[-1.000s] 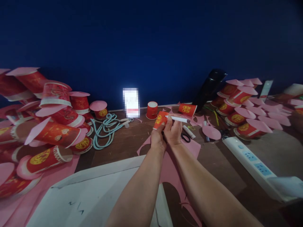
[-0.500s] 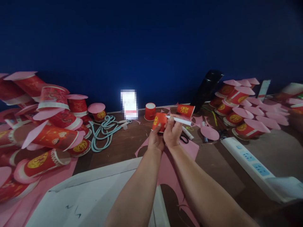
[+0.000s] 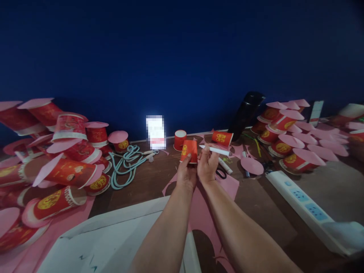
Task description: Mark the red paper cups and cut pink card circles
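My left hand is closed around a red paper cup with gold print, held upright above the brown table. My right hand sits right beside it, fingers pinched on a white pen that points to the right. Below both hands lies a pink paper sheet with round holes cut out. Black scissors and a white glue stick lie just right of my right hand.
Piles of red cups with pink paper discs fill the left and far right. A teal cord, two loose red cups, a black bottle, a white power strip and a white board are around.
The cup in my left hand has turned from tilted to upright. Both hands stayed close together, and the view tipped slightly upward.
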